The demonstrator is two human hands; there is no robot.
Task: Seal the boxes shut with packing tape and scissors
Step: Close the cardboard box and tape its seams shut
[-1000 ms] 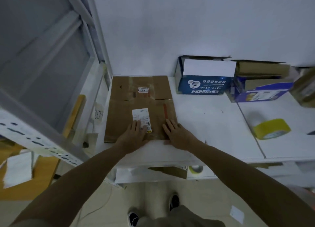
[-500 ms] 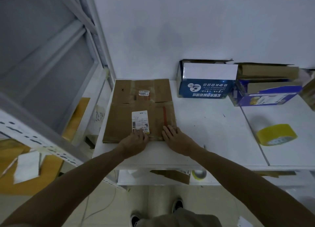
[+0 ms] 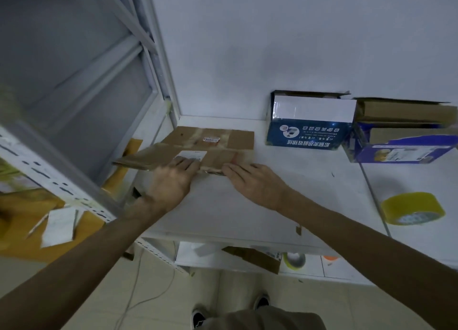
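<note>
Left hand [image 3: 173, 180] and right hand [image 3: 250, 182] flat on the flattened box [image 3: 218, 153], gripping nothing.
I see the tape roll [image 3: 412, 208] near and well right, closer to the right hand. The flattened box lies just beyond my straight fingers, long axis left-right, near edge seemingly lifted. Its white label [image 3: 195, 154] is too blurred to read; the far blue box [image 3: 307, 133] shows upside-down Chinese characters.
</note>
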